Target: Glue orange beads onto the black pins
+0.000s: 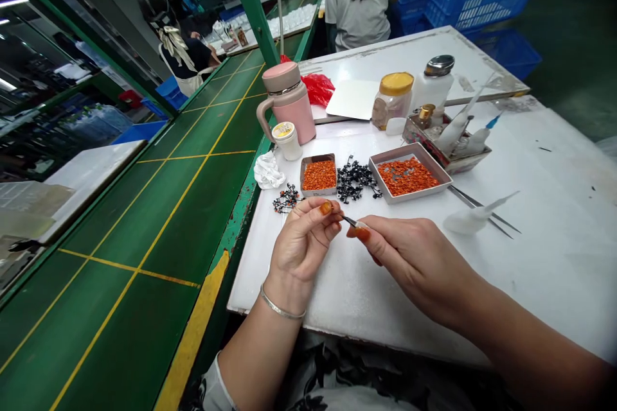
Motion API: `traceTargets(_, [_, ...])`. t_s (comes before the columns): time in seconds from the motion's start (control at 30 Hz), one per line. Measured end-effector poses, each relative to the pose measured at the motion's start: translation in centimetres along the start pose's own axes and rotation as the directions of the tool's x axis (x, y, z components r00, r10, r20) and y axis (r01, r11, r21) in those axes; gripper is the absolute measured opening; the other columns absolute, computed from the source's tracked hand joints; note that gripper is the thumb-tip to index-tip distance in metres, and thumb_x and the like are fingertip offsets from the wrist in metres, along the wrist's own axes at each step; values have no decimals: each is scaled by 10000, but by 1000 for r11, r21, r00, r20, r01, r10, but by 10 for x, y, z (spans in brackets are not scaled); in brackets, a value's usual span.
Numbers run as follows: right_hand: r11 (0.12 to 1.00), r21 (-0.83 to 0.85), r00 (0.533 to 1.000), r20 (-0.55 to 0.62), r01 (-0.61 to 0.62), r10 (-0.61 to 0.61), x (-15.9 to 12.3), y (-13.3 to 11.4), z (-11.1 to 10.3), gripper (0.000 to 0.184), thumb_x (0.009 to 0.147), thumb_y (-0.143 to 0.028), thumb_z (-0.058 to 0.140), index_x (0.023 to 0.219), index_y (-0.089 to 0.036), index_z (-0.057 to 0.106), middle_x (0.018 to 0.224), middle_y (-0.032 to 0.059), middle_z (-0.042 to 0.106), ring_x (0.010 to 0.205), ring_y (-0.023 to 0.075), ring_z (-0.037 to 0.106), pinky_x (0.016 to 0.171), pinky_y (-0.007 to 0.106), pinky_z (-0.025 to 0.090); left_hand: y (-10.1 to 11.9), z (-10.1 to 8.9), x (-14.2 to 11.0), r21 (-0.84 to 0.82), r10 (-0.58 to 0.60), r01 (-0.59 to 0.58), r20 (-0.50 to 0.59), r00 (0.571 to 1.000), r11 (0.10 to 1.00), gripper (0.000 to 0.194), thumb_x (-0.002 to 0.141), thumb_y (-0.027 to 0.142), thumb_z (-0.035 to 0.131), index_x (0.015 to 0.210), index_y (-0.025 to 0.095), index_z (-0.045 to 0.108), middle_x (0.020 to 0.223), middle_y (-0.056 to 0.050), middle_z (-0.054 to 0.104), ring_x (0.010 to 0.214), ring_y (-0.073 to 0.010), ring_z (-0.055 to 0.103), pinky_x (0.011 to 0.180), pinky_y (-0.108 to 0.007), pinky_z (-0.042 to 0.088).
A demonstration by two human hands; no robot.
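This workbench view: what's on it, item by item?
Insulated mug: one, pink, back left.
Lidded jar: one, yellow lid, behind the larger tray.
Trays of orange pieces: two, orange contents, centre.
Plastic clusters: two, black, beside the trays.
Crumpled cloth: one, white, left edge.
Tweezers: one pair, silver, right of the trays.
Left hand: one, front, fingertips beside the tool.
Right hand: one, front, pinching a small pointed tool.

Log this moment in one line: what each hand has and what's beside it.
right hand: pinches small pointed item | left hand: fingertips beside its tip | nearby: black branched parts; orange granules
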State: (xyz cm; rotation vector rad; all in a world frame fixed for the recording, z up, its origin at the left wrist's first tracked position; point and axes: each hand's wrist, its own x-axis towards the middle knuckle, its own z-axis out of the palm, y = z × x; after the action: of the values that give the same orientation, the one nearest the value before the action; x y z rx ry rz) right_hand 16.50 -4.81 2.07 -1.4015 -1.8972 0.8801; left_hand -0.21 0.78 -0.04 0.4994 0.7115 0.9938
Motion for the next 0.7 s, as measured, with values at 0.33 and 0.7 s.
traceTargets(0.33, [996,66,998,22,-61,60,2,-3,3,476,976,-465,311,642,-171,481,552,-5,523,511,102,412,538,278,241,-1,-1,0,-102,-19,24,45,999,994,299,573,145,841,783,209,638,775,67,645,734,-12,617,644,-60,516])
traceTargets(0.7, [999,53,1000,0,1,-1,1,-3,4,480,982,-465,320,640,-165,471,539,-8,505,494,94,386,527,271,224,-5,-1,0,-115,14,-3,91,996,993,149,657,176,787,748,217,678,788,54,645,752,-42,636,660,-115,561])
